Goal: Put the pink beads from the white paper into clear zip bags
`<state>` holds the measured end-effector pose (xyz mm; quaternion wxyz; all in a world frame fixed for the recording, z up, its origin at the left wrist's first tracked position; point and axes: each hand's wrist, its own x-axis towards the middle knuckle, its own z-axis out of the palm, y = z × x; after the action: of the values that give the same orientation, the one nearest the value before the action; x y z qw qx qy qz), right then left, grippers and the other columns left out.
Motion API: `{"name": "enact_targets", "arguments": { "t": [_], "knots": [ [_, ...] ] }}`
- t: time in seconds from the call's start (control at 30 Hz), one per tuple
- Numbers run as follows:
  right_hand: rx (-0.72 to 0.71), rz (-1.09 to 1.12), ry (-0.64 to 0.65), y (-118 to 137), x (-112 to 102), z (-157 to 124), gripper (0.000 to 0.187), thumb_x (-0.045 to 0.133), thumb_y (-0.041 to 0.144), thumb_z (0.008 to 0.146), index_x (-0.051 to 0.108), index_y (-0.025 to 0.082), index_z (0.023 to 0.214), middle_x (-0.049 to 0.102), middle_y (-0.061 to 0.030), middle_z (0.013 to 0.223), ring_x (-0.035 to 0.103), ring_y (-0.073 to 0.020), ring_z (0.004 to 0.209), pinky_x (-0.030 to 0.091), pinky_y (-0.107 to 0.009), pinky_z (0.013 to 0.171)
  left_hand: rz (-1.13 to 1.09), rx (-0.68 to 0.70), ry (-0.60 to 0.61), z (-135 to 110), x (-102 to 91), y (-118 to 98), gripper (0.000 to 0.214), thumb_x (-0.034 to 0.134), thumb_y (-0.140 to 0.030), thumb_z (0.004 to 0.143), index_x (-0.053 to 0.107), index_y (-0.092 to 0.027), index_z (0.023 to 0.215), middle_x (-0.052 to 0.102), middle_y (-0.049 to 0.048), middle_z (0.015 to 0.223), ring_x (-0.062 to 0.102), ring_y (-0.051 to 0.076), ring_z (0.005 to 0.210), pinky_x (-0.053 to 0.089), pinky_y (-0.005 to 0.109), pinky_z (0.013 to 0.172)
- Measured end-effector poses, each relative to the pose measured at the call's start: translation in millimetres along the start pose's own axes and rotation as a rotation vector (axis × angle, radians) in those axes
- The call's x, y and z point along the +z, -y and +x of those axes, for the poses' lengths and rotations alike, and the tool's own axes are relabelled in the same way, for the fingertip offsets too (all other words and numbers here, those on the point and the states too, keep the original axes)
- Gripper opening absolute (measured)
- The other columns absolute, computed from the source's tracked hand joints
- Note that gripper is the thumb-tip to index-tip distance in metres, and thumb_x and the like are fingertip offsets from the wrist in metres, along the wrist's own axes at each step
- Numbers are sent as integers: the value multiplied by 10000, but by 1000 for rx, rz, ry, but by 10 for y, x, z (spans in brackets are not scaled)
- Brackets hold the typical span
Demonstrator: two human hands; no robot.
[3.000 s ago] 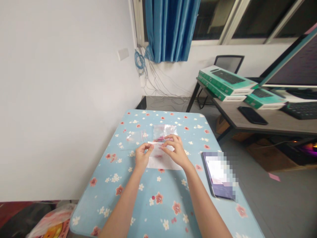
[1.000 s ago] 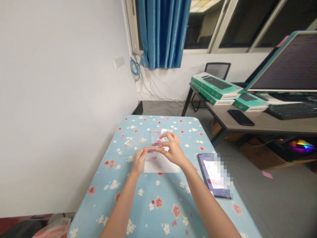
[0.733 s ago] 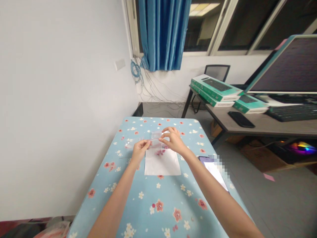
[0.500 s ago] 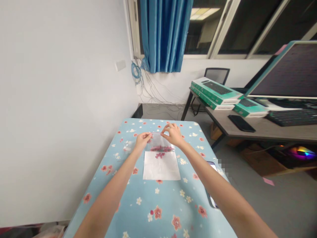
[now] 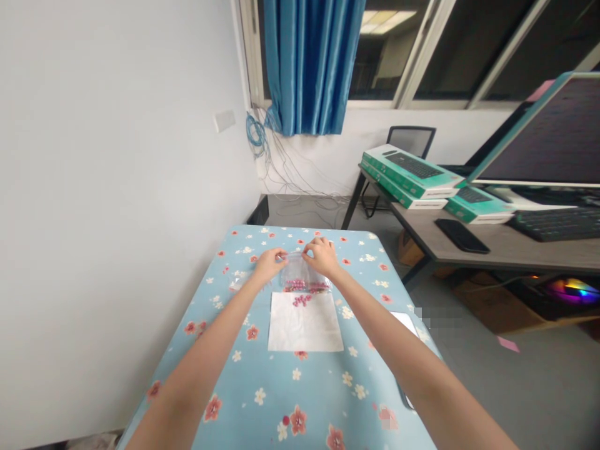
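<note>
A clear plastic zip bag hangs from my fingers, with small pinkish-red beads gathered along its bottom. My left hand pinches the bag's top edge at its left side. At the right side of the same edge, my right hand is closed in a pinch. Just below the bag lies a white sheet of paper. Several loose pinkish-red beads rest near the top of that sheet. Another clear plastic bag lies left of my left wrist, partly behind it.
The table has a blue flowered cloth. A phone lies at its right edge, partly under my right forearm. A second desk on the right holds green keyboard boxes, a black phone, a keyboard and a monitor.
My hands have come slightly closer together along the bag's top edge. The bag now bulges a little, and the view has shifted slightly.
</note>
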<state>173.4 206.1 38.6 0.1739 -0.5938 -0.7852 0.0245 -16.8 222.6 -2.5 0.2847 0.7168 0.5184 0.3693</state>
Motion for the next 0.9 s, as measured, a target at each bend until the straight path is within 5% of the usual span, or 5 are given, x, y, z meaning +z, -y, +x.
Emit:
{"name": "enact_targets", "arguments": {
  "t": [0.2, 0.33, 0.47, 0.6, 0.9],
  "knots": [
    [37, 64, -53, 35, -23, -55, 225, 551, 269, 821, 661, 204, 1006, 606, -109, 1039, 456, -293, 1047, 332, -418, 876, 122, 79, 58, -112, -339, 0, 399, 716, -280, 653, 627, -188, 1031, 665, 53, 1005, 597, 212, 936, 434, 374, 911],
    [102, 441, -200, 233, -119, -200, 280, 550, 240, 789, 602, 184, 1058, 614, -77, 966, 528, -235, 942, 393, -372, 838, 315, 153, 76, -406, -740, 131, 479, 634, -483, 737, 585, -207, 1126, 618, 71, 1116, 565, 233, 1030, 407, 402, 949],
    [328, 1076, 116, 672, -107, -476, 342, 560, 268, 766, 543, 182, 1096, 603, 1, 762, 568, -138, 648, 443, -267, 623, 529, 93, 164, -758, -972, 295, 686, 623, -604, 691, 506, -241, 1261, 535, 82, 1271, 482, 283, 1159, 350, 446, 1002],
    [459, 1400, 510, 1088, 24, -680, 563, 588, 278, 775, 401, 177, 1296, 666, -7, 779, 597, -111, 598, 420, -216, 549, 647, 41, 205, -934, -917, 359, 798, 613, -635, 671, 434, -237, 1339, 456, 106, 1362, 393, 332, 1242, 289, 485, 1039],
    [679, 1586, 551, 1257, 270, -653, 534, 578, 256, 789, 383, 166, 1278, 679, 0, 708, 592, -99, 501, 414, -182, 438, 590, 131, 194, -854, -689, 340, 561, 624, -354, 725, 512, -252, 1265, 524, 81, 1305, 448, 281, 1186, 327, 467, 1002]
  ]
}}
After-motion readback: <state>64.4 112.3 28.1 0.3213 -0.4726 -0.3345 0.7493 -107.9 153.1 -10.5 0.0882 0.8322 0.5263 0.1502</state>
